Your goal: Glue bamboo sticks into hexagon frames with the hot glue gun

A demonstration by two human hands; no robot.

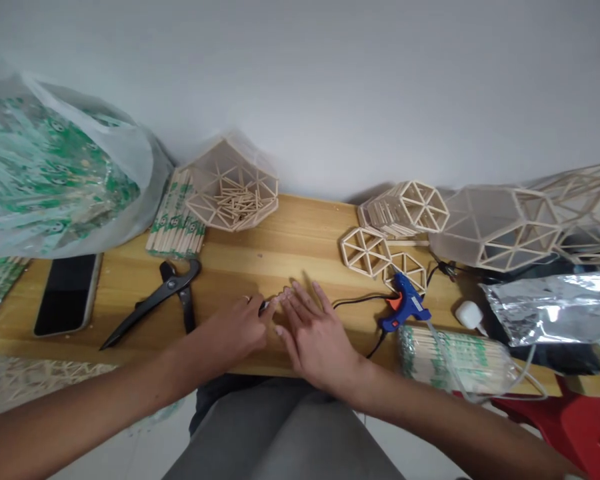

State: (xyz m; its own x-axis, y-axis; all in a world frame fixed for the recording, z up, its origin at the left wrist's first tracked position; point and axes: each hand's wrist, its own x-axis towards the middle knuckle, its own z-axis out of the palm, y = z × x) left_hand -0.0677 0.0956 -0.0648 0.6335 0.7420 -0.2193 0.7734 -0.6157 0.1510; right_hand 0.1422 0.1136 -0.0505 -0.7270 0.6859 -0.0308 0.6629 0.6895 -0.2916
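Near the front edge of the wooden table, my left hand (247, 327) is closed, with a small dark and pale thing (264, 306) showing at its fingertips; its kind is too small to tell. My right hand (316, 337) lies with its fingers stretched forward, fingertips beside those of the left hand. To the right rests a blue glue gun (407, 307) with an orange trigger. Behind it are a hexagonal stick frame (365, 252) and a stack of such frames (405, 207). Left of my hands lie black-handled cutters (163, 297), jaws toward the wall.
A stick-built container (200, 207) holds short cut sticks at the back. Wrapped chopsticks (177, 217), a phone (67, 293) and a bag of wrappers (145, 167) are left. Right are a chopstick pack (457, 360), cables, a silver foil bag (560, 307) and larger stick structures (485, 227).
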